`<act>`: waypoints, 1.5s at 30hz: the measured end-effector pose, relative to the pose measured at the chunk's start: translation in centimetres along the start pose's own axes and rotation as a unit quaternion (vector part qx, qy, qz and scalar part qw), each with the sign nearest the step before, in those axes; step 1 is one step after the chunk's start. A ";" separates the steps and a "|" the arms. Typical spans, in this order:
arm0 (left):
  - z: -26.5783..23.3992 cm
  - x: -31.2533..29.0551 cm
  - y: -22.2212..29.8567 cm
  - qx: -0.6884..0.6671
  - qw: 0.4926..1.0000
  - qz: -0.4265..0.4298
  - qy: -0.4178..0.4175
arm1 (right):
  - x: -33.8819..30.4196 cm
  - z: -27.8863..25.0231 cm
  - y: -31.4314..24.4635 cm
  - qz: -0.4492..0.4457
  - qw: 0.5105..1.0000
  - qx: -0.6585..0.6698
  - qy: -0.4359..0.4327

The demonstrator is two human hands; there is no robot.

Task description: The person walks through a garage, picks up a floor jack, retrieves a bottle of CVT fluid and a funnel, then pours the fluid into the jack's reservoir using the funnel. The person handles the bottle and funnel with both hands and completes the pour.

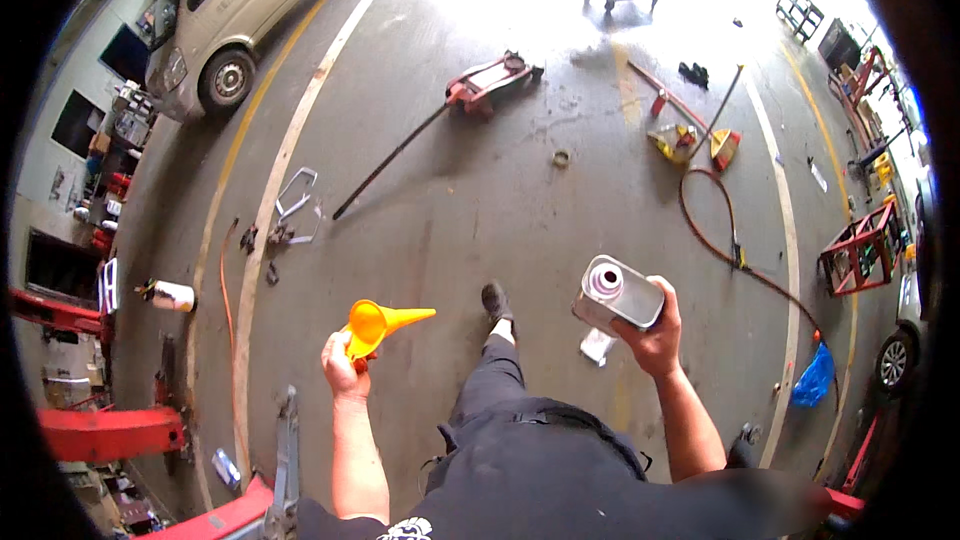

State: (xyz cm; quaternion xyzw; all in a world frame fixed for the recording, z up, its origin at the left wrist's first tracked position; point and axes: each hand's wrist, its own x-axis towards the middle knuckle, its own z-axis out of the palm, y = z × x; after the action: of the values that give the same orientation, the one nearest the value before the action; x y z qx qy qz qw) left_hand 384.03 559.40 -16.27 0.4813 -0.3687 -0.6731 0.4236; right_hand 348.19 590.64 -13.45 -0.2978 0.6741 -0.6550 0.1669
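I see grey concrete floor (pixel 480 210) ahead of both hands, lined white and yellow. My left hand (pixel 343 365) is closed on a funnel (pixel 380 322), spout pointing right; my right hand (pixel 655 335) grips a metal can (pixel 618 295). Beyond them lie a jack (pixel 490 83) and hose (pixel 715 230); a car (pixel 235 10) stands far left. Bare floor lies between the hands and the jack.

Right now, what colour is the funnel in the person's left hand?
The funnel is bright yellow-orange, clearest in the head view, held in the left hand.
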 end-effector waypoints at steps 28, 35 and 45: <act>49.9 73.9 -7.2 0.182 0.978 -0.105 0.008 | 86.0 15.2 23.3 0.084 0.985 -0.073 -0.129; 53.9 91.7 -16.7 0.102 0.991 -0.048 -0.073 | 93.8 18.8 36.7 0.092 0.985 -0.118 -0.081; 59.8 109.0 -32.0 0.116 0.980 0.000 -0.162 | 103.2 22.6 65.6 0.031 0.982 -0.145 -0.114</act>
State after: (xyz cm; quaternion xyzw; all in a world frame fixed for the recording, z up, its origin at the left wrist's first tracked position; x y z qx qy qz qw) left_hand 300.28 475.68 -65.94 0.4119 -0.5078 -0.6948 0.2996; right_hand 270.97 506.58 -62.84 -0.3703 0.7475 -0.5064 0.2184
